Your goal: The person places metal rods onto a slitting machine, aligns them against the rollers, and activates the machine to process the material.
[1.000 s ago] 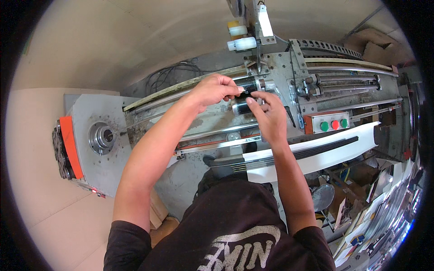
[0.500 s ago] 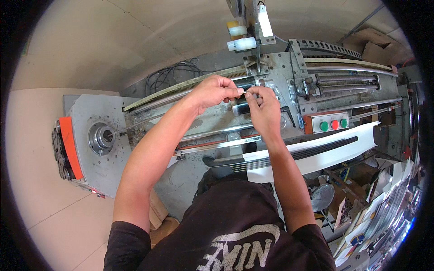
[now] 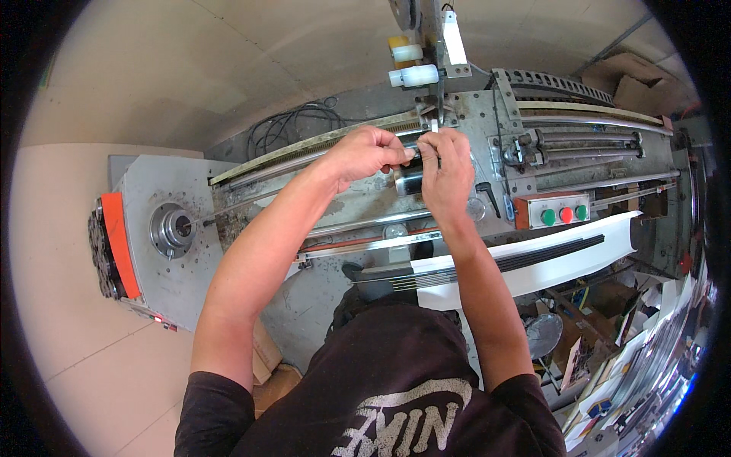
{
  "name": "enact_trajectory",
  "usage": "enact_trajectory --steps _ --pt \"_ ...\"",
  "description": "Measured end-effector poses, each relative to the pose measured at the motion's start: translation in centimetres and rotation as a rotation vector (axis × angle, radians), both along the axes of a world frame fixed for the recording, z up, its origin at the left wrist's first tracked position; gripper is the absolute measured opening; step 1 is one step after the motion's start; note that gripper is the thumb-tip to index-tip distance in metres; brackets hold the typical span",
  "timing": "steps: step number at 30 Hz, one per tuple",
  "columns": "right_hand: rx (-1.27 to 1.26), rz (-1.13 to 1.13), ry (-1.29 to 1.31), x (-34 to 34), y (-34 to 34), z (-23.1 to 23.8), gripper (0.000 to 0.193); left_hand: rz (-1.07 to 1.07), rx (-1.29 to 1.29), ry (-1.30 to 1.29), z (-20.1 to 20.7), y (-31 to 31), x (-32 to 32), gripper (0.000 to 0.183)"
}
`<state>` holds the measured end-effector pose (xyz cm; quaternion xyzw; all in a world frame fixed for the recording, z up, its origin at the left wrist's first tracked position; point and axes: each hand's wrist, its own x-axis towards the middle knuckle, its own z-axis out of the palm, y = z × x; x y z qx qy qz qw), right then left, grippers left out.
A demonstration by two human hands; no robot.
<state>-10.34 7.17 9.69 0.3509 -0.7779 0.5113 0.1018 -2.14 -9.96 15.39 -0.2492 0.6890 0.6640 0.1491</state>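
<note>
Rails (image 3: 350,225) run well apart — left hand (image 3: 365,157), right hand (image 3: 448,174) near black cylinder (image 3: 411,183).

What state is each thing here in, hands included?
Left hand: pinched at the fingertips
Right hand: also pinched, anything held unclear
Dark cylinder: lying, partly hidden by the right hand
Black cables: loosely coiled
Black rods: lying side by side
White sheet: spread beneath the rods
Buttons: pressed or not, unclear
</note>
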Motion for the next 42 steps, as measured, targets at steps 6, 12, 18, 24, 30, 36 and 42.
enact_trajectory --steps 6,12,18,24,30,36,42 --pt "0.057 0.071 0.231 -1.3 0.7 -0.2 0.011 -0.019 -0.016 -0.007 -0.1 0.1 0.0 0.024" --pt "0.145 0.128 0.269 -2.8 0.7 -0.7 0.014 -0.018 -0.012 0.001 0.2 0.4 0.0 0.022" --pt "0.201 0.163 -0.039 -1.6 1.0 -0.3 0.011 -0.006 -0.013 0.063 -0.5 0.3 0.0 0.020" --pt "0.159 0.211 -0.302 0.1 2.1 -0.2 0.009 0.001 -0.077 0.059 -0.7 0.8 0.1 0.018" --pt "0.104 0.213 -0.442 1.4 2.9 0.8 0.007 0.053 -0.094 0.077 -1.1 1.3 0.1 0.018" --pt "0.039 0.189 -0.508 2.1 3.1 0.9 0.008 0.043 -0.092 0.107 -1.4 1.2 0.1 0.016" --pt "0.092 0.182 -0.528 3.7 6.0 0.9 0.012 0.071 -0.103 0.089 -1.0 1.0 -0.3 0.018"
